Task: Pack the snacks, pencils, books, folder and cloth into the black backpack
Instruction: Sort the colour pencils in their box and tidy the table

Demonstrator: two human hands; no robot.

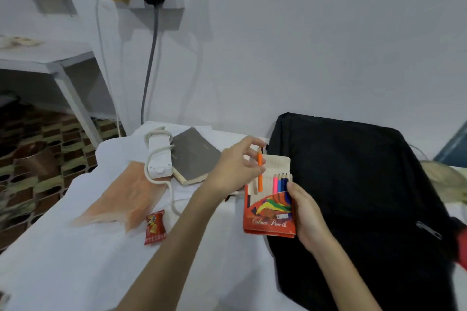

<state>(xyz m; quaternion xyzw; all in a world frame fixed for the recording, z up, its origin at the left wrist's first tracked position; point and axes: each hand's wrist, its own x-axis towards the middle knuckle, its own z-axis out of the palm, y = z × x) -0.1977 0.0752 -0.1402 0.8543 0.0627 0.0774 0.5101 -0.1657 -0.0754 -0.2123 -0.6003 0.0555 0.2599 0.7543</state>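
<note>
Orange pencil pinched in my left hand | right hand grips box | step: refilling box | next: slide pencil in, then box into backpack

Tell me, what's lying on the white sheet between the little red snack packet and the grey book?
In the head view, between the red snack packet and the grey book lie a white power strip wrapped in its cord and an orange translucent folder.

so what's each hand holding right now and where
Left hand pinches the orange pencil near its top; right hand grips the colour pencil box by its right edge.
</note>
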